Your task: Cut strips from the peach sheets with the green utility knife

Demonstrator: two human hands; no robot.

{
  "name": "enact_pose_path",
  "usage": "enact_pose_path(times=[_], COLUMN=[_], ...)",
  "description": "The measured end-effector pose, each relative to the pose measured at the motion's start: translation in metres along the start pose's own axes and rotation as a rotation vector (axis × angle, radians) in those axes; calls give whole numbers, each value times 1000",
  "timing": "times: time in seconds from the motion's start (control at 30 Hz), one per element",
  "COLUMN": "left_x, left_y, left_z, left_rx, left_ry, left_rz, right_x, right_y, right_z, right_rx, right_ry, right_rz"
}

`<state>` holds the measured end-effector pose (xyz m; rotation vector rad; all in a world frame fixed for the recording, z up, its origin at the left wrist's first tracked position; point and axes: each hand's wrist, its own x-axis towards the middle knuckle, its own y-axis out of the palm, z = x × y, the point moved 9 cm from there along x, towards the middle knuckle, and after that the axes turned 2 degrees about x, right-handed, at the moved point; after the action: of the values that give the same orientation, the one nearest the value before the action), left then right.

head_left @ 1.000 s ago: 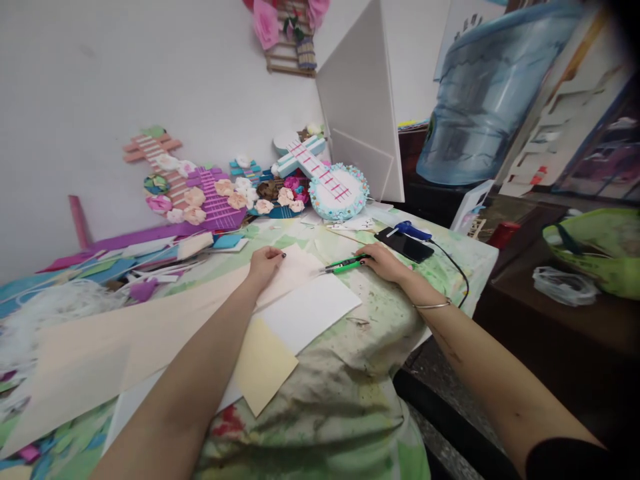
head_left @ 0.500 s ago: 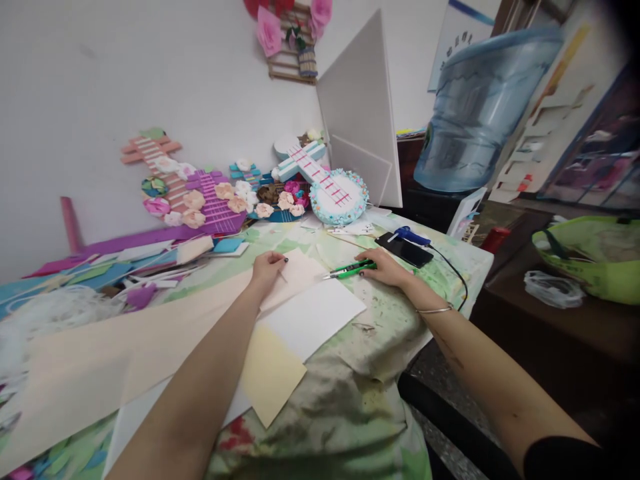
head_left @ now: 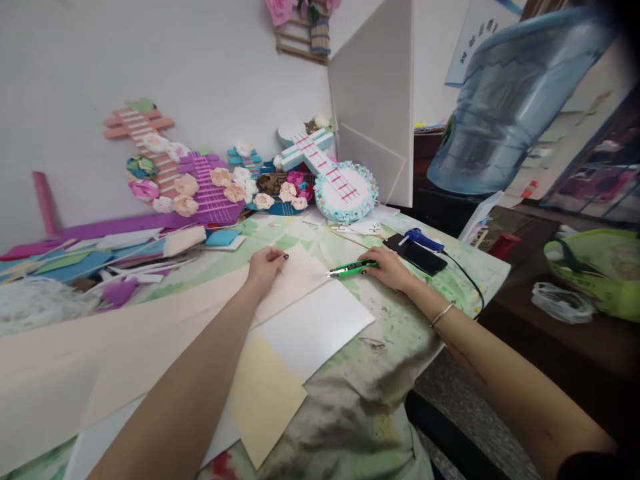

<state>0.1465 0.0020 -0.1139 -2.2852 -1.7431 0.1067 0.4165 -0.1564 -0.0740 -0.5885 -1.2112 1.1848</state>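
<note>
My right hand (head_left: 387,268) lies low at the table and is closed around a green utility knife (head_left: 353,268), its metal tip pointing left. That tip is at the right edge of a pale peach sheet (head_left: 200,293). Over the far part of this sheet is my left hand (head_left: 266,270), thumb and fingertips pinched together. Whatever it holds is too small and blurred to name. Partly under the peach sheet is a white board (head_left: 315,327), with a cream-yellow piece (head_left: 267,400) on its near part.
Several flower-decorated toy instruments (head_left: 345,190) stand along the wall. A blue glue gun (head_left: 423,239) rests on a black phone (head_left: 417,255) at the right, its cord trailing off the edge. Coloured scraps (head_left: 120,240) are heaped at the left. A large water bottle (head_left: 505,107) stands behind.
The camera view has shifted and tilted a little, so the surroundings sit differently. Both hands keep nearly the same place over the sheet, and the utility knife stays in my right hand.
</note>
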Motion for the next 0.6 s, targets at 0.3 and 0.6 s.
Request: enact_pose_path(times=[0.3, 0.6], left_x=[-1, -2], left_y=[-2, -4], left_z=[1, -1], left_rx=[65, 148], left_ry=[-12, -9], left_rz=[-12, -33], right_x=[1, -1], right_y=[3, 2], right_z=[9, 8], right_rx=[18, 21], right_ry=[-45, -46], right_rz=[44, 35])
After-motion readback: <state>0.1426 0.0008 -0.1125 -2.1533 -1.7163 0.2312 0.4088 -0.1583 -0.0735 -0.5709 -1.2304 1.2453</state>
